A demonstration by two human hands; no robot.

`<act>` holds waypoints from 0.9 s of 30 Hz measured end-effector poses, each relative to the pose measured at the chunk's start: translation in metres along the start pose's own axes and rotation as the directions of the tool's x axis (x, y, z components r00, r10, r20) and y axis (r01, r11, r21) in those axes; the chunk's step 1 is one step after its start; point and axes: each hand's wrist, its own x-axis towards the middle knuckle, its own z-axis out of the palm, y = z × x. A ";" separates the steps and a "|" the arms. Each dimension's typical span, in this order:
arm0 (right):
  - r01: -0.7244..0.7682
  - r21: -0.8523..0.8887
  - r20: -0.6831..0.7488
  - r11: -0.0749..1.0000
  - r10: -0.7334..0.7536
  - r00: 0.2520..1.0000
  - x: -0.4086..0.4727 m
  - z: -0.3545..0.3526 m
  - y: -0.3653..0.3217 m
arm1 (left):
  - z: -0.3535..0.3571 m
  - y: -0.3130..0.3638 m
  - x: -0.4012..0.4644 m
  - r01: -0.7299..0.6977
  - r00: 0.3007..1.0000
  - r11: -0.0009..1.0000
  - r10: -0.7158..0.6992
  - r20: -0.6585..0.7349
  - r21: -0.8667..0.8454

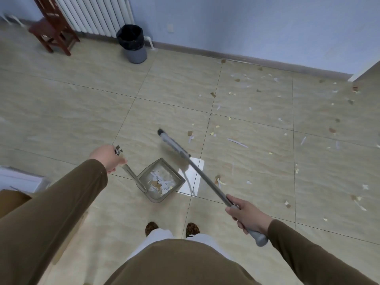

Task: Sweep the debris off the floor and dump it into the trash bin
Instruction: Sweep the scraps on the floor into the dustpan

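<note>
The beige tiled floor (72,112) is filling the view. The debris (267,103), paper scraps, is lying scattered well to the right of the dustpan (161,179). The trash bin (133,44), black-lined, is standing far beyond the dustpan, against the wall. The broom (197,171) is slanting just right of the dustpan, its head raised beyond it. The dustpan is holding some scraps. The right hand (246,214) is wrapping its fingers around the broom's handle; the left hand (108,157) is gripping the dustpan's upright handle

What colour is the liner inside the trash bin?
Black, in a grey trash bin; the head view, the only one, shows it.
</note>
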 end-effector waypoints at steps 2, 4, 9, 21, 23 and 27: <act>0.011 -0.012 -0.062 1.000 -0.012 0.998 0.021 -0.011 -0.016 | -0.006 0.008 0.008 -0.017 1.000 1.000 0.017 -0.008 -0.006; 0.012 -0.027 -0.113 1.000 -0.015 0.993 0.045 -0.022 -0.035 | -0.013 0.017 0.018 -0.029 1.000 0.999 0.029 -0.010 -0.019; 0.009 -0.045 -0.189 0.999 -0.018 0.982 0.103 -0.046 -0.092 | -0.029 0.038 0.055 -0.060 0.998 0.997 0.060 0.000 -0.056; -0.124 -0.137 -0.271 0.983 0.084 0.959 0.231 -0.051 -0.191 | -0.069 0.076 0.151 -0.131 0.990 0.991 0.132 0.046 -0.027; -0.142 -0.199 -0.269 0.970 0.086 0.959 0.247 -0.050 -0.204 | -0.070 0.079 0.160 -0.131 0.990 0.991 0.132 0.052 -0.022; -0.184 -0.289 -0.238 0.940 0.115 0.964 0.266 -0.041 -0.218 | -0.072 0.085 0.175 -0.132 0.990 0.991 0.132 0.050 0.000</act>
